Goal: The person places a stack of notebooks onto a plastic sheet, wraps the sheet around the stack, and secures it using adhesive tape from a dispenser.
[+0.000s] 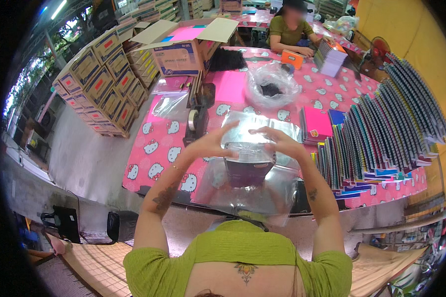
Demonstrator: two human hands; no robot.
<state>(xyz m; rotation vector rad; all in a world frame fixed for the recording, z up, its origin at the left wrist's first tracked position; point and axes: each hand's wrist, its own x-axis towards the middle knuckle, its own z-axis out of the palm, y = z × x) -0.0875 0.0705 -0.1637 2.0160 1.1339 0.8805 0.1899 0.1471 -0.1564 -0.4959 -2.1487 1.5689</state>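
Left hand (pixel 214 142): bare, palm inward, thumb and fingers spread in an open curve at the left of the stack. Right hand (pixel 285 143): bare, fingers bent over and parted from the thumb, at the stack's right upper side. Neither is clenched; whether fingertips touch the wrapping cannot be told.

Stack (pixel 248 173): dark, block-shaped, clear-wrapped on top; located between and below the hands, near the table's front edge. Film (pixel 277 195): clear, glossy, spread about the stack and hanging over that edge.

Table (pixel 163 138): pink cover, white cat faces.

Left of the stack: tape dispenser (pixel 193 123), black, with roll. Beyond: pink sheet (pixel 229 86); plastic bag (pixel 272 84), crumpled, dark contents; carton (pixel 181 58), flaps open, pink and blue contents.

Right: pink notebooks (pixel 316 124), piled; spiral notebooks (pixel 381 133), long curving row.

Far side: co-worker (pixel 287 32), seated, olive top, behind an orange notebook (pixel 292 59).

Left floor: boxes (pixel 101 81), stacked on a pallet (pixel 115 133).
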